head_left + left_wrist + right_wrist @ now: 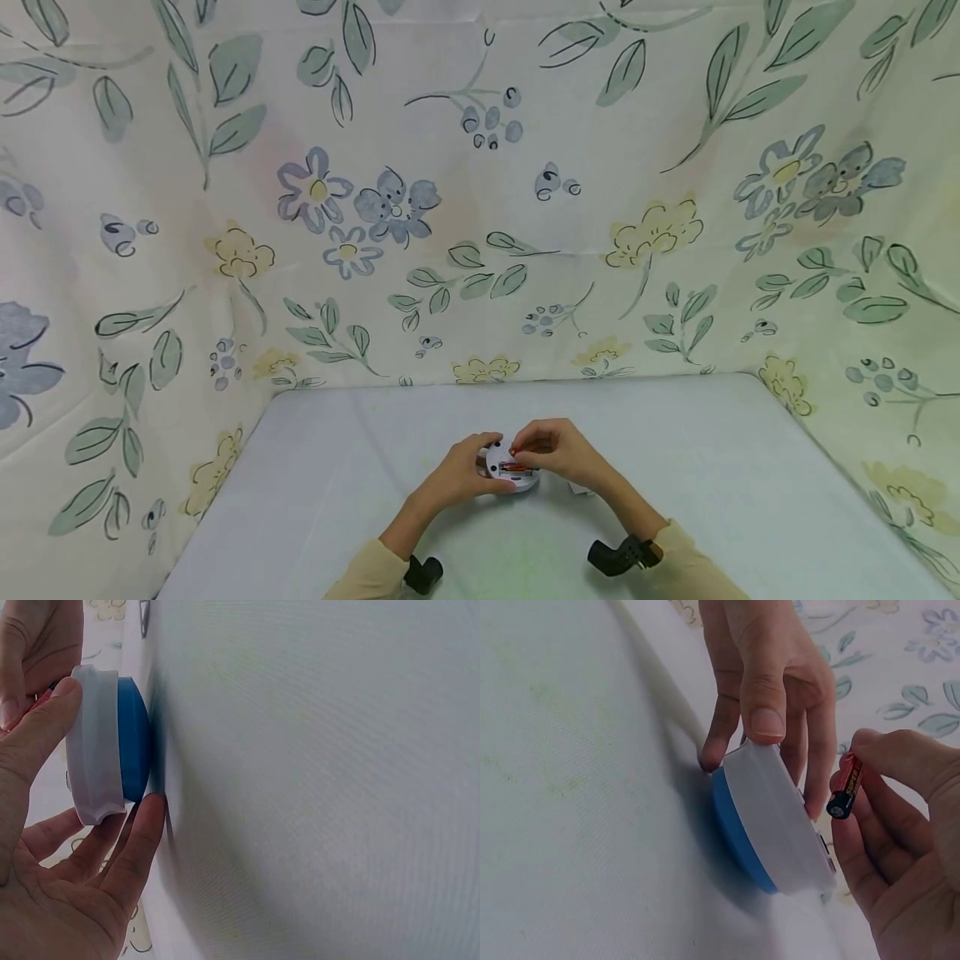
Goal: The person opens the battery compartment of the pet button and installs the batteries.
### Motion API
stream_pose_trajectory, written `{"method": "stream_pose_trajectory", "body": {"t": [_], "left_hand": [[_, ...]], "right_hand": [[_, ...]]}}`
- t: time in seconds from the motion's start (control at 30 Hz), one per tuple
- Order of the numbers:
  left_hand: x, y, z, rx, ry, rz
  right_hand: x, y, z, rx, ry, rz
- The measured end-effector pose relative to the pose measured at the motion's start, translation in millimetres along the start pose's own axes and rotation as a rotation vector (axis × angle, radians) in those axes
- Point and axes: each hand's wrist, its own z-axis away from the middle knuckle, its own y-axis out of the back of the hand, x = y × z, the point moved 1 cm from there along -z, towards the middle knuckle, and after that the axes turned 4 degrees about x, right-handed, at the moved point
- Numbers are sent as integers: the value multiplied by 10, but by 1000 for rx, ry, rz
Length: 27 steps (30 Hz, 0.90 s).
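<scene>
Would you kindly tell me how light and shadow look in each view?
Head: bright, fairly even light, faint soft shadows on the tabletop; left wrist: dimmer, a soft shadow beside the blue-and-white device; right wrist: also dim, similar shadow, though "SUPER" is legible on the held battery.

Two bare hands meet close together before the person, both in a grip.
Both bare forearms, left (417,514) and right (632,502), reach forward from long, pale-cream cloth sleeves, left (371,572) and right (692,568), and slant inward toward each other. The bare left hand (461,475) bends into a wide curve: its thumb (43,739) lies nearly straight on the near side, while its fingers (136,851) spread, gently bent, opposite. The bare right hand (561,451) sits slightly higher in the head view, in a pinch: its thumb (901,756) faces its curled fingers (859,867), palm partly showing in the right wrist view.
</scene>
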Motion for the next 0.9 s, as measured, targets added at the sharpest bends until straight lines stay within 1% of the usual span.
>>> {"method": "stream_pose_trajectory", "body": {"t": [0.1, 0.23, 0.33, 0.43, 0.7, 0.9], "left_hand": [[9, 5, 9, 4, -15, 5], [-7, -3, 6, 12, -38, -21], [-26, -11, -2, 17, -48, -42], [-34, -11, -2, 16, -45, -36], [-41, -10, -11, 11, -37, -22], [-40, -10, -10, 11, -43, -7]], "right_hand": [[0, -22, -17, -18, 34, 4], [8, -47, -34, -28, 49, 40], [13, -64, -47, -34, 41, 65], [20, -82, -59, -36, 39, 86], [1, -147, -75, -39, -1, 130], [-35, -202, -81, -56, 1, 139]]}}
